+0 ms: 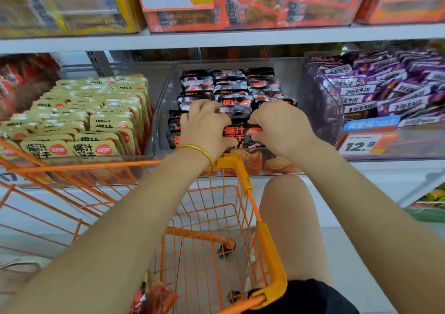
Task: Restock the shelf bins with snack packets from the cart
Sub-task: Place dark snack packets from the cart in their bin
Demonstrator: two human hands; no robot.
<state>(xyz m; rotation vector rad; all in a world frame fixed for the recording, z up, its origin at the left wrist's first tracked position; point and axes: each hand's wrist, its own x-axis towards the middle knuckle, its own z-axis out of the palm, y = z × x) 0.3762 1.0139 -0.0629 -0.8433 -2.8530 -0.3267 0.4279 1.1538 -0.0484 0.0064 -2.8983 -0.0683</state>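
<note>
We saw both hands, left (204, 126) and right (280, 127), gripping black snack packets (242, 134) inside the clear middle bin (166, 92), already rows deep.

Both bare forearms reach forward, nearly parallel, the left with a gold bangle (197, 152) at the wrist. The left grip (207, 126) and right grip (281, 126) sit side by side, knuckles up, fingers curled down, thumbs turned inward, pinching one black packet (240, 134) between them. A bare knee (284, 205) is raised below the right grip.
</note>
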